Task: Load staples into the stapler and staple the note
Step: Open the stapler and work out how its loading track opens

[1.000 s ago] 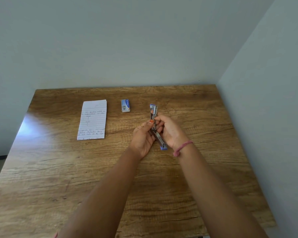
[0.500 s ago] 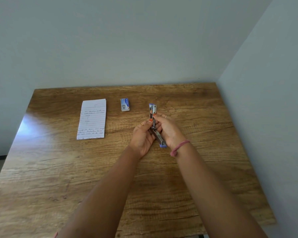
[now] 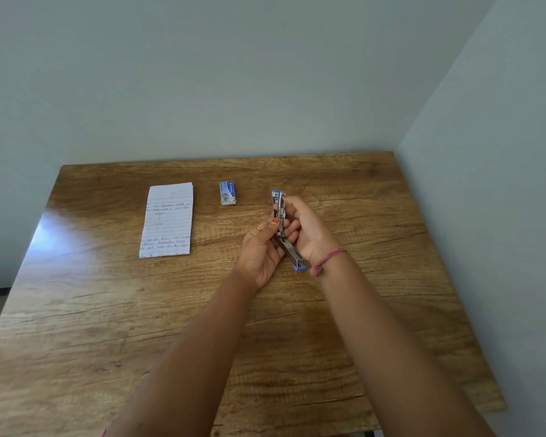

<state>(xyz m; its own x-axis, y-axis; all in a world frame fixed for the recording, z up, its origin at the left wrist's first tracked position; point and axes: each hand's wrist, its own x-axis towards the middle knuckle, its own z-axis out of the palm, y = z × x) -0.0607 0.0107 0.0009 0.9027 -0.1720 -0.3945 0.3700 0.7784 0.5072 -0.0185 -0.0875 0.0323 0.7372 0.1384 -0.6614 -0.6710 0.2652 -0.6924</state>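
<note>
Both forearms extend forward over the wooden table (image 3: 108,310). The left hand (image 3: 260,253) and right hand (image 3: 309,230) meet around the stapler (image 3: 281,222), which is swung open and held lengthwise between them, fingers closed on its metal body. The note (image 3: 167,220) and staple box (image 3: 227,193) lie apart, left of the hands.

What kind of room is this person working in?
Probably a plain home or office corner: a brown wood-grain table pushed against bare pale walls, holding a white lined handwritten note and a small blue staple box.
</note>
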